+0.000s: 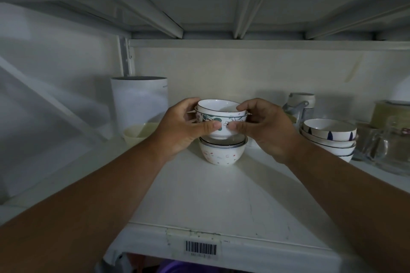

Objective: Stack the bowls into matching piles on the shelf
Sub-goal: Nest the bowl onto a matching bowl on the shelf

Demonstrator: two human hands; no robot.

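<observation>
Two floral bowls held between both hands above the dotted bowl

Our left hand point(179, 127) and right hand point(264, 128) clasp the nested floral bowls point(218, 117) by their walls, thumbs in front, directly over the dotted bowl point(221, 153). They look like rigid, glazed, breakable ceramic, so we judge a two-sided grip below the rims safest.

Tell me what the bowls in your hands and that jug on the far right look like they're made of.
The floral bowls look like glazed ceramic: opaque white, glossy, with a printed pattern and dark rim line, though melamine can't be ruled out. The jug looks like clear glass: see-through, thick-walled, with bright highlights on its handle.
</observation>
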